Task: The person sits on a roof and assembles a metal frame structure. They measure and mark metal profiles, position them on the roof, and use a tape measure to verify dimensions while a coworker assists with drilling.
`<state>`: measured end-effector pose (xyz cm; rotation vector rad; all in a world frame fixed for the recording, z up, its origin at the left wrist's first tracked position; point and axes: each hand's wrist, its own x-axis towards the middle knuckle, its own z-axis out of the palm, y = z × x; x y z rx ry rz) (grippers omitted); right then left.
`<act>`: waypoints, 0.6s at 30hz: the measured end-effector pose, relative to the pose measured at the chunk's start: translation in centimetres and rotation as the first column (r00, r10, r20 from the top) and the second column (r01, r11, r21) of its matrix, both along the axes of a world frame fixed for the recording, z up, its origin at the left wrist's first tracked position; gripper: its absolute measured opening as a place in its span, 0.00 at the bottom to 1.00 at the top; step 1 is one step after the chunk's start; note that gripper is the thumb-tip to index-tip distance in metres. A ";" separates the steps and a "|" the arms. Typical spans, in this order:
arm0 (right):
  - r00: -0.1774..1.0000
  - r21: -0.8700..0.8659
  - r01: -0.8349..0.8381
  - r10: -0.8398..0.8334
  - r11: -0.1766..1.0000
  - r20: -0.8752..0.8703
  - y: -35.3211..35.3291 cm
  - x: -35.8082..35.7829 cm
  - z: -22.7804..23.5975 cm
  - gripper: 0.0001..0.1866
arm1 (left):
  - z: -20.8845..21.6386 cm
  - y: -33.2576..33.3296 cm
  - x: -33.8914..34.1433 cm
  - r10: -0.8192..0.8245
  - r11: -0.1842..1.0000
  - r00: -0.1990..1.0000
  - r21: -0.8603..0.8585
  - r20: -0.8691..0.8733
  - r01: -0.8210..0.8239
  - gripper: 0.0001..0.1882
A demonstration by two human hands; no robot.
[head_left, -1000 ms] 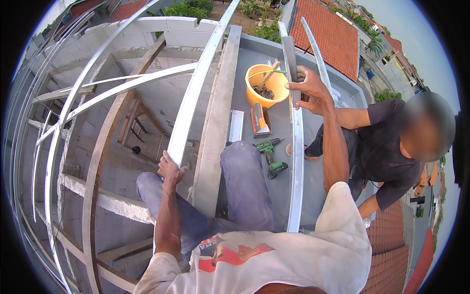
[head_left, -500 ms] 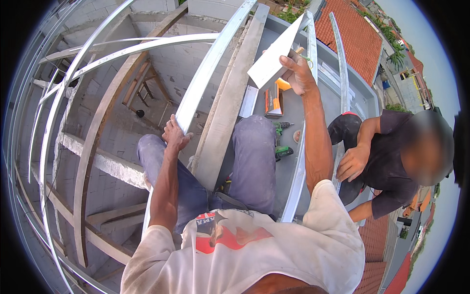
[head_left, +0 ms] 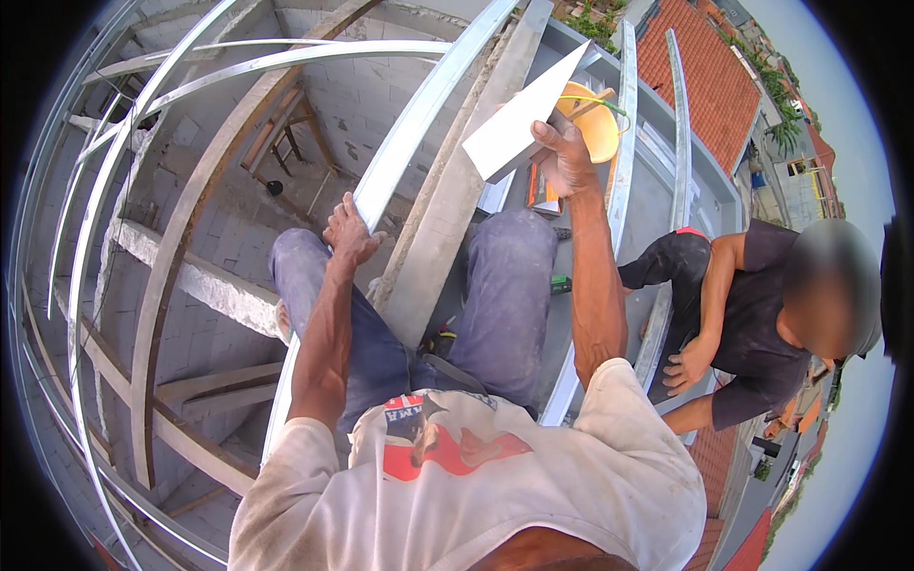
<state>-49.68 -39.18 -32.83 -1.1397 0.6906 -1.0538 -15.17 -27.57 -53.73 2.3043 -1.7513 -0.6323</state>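
Observation:
My left hand (head_left: 352, 230) grips the lower end of a long silvery metal channel (head_left: 409, 133) that slopes up and away from me. In my raised right hand (head_left: 565, 157) is a white, flat piece with a folded grey side (head_left: 524, 119), tapering to a point at its far end. Thumb and fingers are closed on its near right edge. Just beyond that hand shows a yellow bowl-shaped thing (head_left: 600, 130), with a green loop and a wooden stick by it. Whether my right hand touches these, I cannot tell.
Right of me crouches another person (head_left: 752, 314) in dark clothes, beside metal channels (head_left: 682, 124). An orange box (head_left: 545, 190) and a partly hidden green tool (head_left: 561, 284) lie past my knee. To the left, wooden beams (head_left: 195, 205) span a deep drop between block walls.
The white piece and my right hand have shifted slightly left and nearer. The yellow bowl-shaped thing has come into sight behind the hand. My left hand stays on the channel.

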 end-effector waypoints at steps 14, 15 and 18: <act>0.987 0.028 0.155 -0.154 0.988 -0.039 0.6 -0.4 -1.1 0.41 | 0.4 -0.2 -0.2 0.010 1.000 1.000 0.024 0.024 -0.010 0.68; 0.986 0.009 0.164 -0.164 0.986 -0.037 0.3 -0.5 -1.4 0.40 | 0.3 -0.2 -0.2 0.008 1.000 1.000 0.024 0.028 -0.009 0.68; 0.976 0.053 0.217 -0.217 0.975 -0.001 0.3 -1.4 -1.9 0.35 | 0.3 -0.2 -0.1 -0.003 1.000 1.000 0.018 0.023 0.002 0.69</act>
